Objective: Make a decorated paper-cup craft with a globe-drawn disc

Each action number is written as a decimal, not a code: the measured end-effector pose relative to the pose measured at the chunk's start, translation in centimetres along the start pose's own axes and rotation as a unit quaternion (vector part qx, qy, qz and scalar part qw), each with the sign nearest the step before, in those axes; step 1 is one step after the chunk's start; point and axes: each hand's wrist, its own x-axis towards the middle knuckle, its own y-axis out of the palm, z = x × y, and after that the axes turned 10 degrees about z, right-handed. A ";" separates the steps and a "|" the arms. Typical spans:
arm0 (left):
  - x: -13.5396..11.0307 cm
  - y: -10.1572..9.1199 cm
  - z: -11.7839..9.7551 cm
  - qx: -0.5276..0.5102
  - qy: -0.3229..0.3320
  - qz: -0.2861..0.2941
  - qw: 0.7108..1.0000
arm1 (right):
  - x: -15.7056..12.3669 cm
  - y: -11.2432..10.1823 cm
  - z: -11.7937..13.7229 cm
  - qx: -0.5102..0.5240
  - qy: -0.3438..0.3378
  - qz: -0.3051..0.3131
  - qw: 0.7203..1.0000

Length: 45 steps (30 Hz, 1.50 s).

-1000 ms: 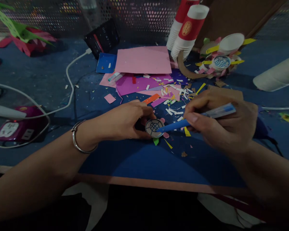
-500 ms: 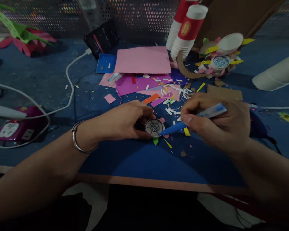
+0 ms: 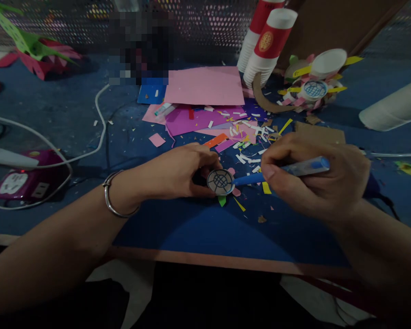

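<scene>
Between its thumb and fingers, my left hand [image 3: 188, 171] grips a small paper cup [image 3: 220, 182] by its side. A grid of dark blue lines marks the round end that faces me, and pink and green paper pieces stick out around it. My right hand [image 3: 315, 178] is closed on a blue marker [image 3: 248, 178] with a clear barrel. The marker's tip is at the right edge of the round end. Behind my right hand stands a cluster of paper-cup flowers [image 3: 315, 89], one with a similar blue grid.
Pink paper [image 3: 203, 87] lies beyond my hands, with white scraps [image 3: 246, 157] before it. Stacked paper cups [image 3: 269, 48] stand at the back, a white roll [image 3: 392, 105] at the right. A purple power strip [image 3: 30, 178] and white cable [image 3: 97, 109] lie left.
The marker tip has moved slightly right and up along the rim of the round end, and my right hand has shifted right with it. My left hand keeps its hold.
</scene>
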 end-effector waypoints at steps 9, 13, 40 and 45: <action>0.0 0.0 -0.1 -0.004 -0.001 0.002 1.000 | 0.0 0.1 -0.2 -0.013 -0.018 -0.026 0.999; 0.0 0.0 -0.1 -0.006 0.001 -0.001 1.000 | 0.0 0.4 -0.2 0.006 -0.019 -0.029 0.999; 0.1 0.0 -0.1 -0.016 -0.007 0.004 1.000 | -0.3 0.5 -0.3 -0.038 -0.022 -0.042 0.998; 0.1 0.0 -0.2 -0.013 -0.005 0.004 1.000 | -0.2 0.5 -0.2 -0.028 -0.025 -0.046 0.998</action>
